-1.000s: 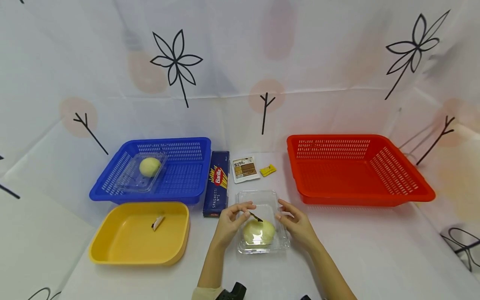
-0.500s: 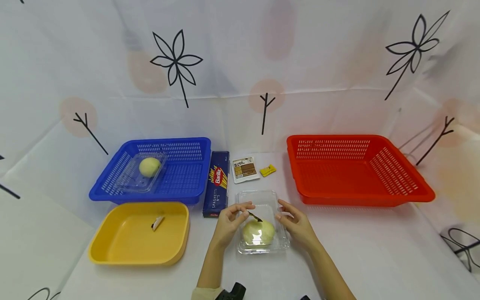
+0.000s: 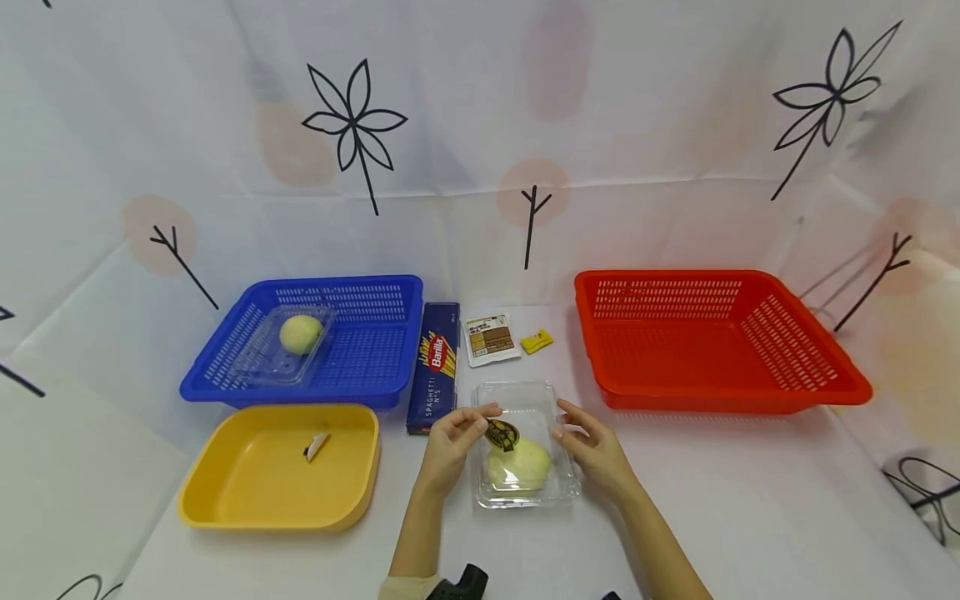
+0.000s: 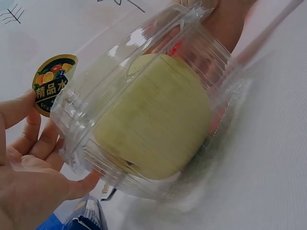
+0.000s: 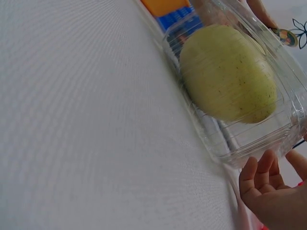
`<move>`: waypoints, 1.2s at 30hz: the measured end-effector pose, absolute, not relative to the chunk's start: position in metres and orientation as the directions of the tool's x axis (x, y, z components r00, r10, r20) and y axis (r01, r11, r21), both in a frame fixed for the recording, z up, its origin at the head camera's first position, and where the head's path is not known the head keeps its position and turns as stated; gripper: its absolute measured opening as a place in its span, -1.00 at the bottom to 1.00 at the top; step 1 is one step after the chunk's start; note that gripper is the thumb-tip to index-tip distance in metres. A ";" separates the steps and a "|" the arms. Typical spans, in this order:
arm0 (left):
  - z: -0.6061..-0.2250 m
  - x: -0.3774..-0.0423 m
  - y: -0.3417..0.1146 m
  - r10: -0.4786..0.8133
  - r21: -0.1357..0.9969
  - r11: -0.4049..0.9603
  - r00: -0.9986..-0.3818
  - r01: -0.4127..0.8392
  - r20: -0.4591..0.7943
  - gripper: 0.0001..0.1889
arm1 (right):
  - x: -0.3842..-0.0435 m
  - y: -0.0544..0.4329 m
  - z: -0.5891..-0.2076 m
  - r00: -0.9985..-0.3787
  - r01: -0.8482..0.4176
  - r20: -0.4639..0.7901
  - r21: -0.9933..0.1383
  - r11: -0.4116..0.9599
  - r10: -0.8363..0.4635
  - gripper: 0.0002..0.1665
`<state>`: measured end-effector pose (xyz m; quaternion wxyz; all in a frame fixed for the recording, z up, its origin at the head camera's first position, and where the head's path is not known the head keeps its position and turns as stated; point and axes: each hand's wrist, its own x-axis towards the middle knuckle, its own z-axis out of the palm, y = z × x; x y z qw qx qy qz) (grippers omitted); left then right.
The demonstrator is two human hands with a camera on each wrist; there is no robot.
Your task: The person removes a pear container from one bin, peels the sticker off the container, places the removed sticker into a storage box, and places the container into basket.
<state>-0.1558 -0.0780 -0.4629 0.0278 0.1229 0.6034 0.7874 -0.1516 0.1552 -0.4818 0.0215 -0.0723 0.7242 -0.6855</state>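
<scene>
My left hand [image 3: 442, 454] pinches an oval black-and-gold fruit sticker [image 4: 52, 86] between thumb and fingers, with printed fruits and lettering on it. The sticker stands up over the lid of a clear plastic clamshell box [image 3: 521, 396], near its left edge. Inside the shut box lies a pale green fruit [image 3: 517, 468], its exact kind unclear. My right hand [image 3: 597, 452] grips the box at its right side, its curled fingertips against the plastic [image 5: 268, 148] in the right wrist view. Whether part of the sticker still touches the lid is unclear.
Behind my left hand lies a spaghetti box [image 3: 433, 371], beside a flat sachet [image 3: 491, 339] and a small yellow packet [image 3: 536, 341]. A blue basket [image 3: 375, 387] holds another boxed fruit. A yellow tray [image 3: 247, 492] contains a small white-and-dark scrap. A red basket [image 3: 697, 379] stands right.
The sticker has turned from edge-on to show its printed face. My left hand has shifted slightly left and toward me. The right hand and the box have stayed in place.
</scene>
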 end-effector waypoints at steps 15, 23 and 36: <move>-0.439 -0.133 -0.136 -0.030 0.984 -0.106 -0.989 0.146 0.143 -0.85 | -0.151 0.157 -0.482 -0.989 -0.074 0.068 -0.996 0.048 -0.129 -0.38; -0.432 -0.112 -0.194 -0.251 0.993 0.022 -0.960 0.120 0.121 -0.87 | -0.150 0.158 -0.480 -0.990 -0.056 0.048 -0.997 0.052 -0.134 -0.37; -0.428 -0.092 -0.263 -0.375 0.868 0.460 -0.927 -0.188 -0.002 -0.68 | -0.150 0.157 -0.479 -0.991 -0.027 0.021 -0.999 0.047 -0.131 -0.36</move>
